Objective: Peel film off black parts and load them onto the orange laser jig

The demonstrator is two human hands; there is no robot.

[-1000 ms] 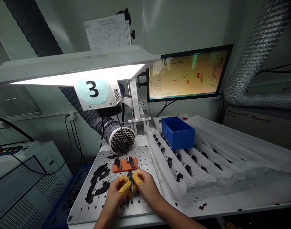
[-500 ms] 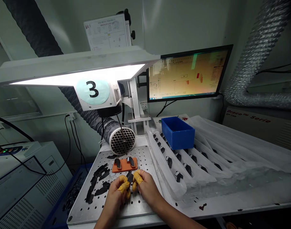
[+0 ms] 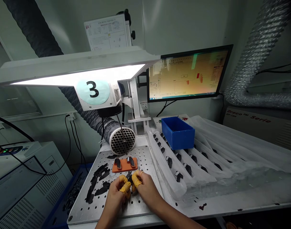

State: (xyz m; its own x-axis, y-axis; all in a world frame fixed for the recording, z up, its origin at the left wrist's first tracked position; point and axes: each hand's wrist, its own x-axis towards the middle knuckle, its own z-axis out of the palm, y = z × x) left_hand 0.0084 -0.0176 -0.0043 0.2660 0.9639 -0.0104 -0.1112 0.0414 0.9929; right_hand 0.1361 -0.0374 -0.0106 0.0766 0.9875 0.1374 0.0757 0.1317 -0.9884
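black part [image 3: 129, 177] is pinched between the yellow-capped fingertips of left hand [image 3: 115, 195] and right hand [image 3: 146, 190], near the perforated plate's [image 3: 145, 156] front edge, just short of the orange fixture [image 3: 123, 166]; slick caps could drop it among the loose black pieces [image 3: 100, 173].

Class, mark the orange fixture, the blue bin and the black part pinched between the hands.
orange fixture [image 3: 124, 166], head view, bare middle between two seated pieces
blue bin [image 3: 182, 139], head view, front wall
black part [image 3: 129, 176], head view, exposed upper end
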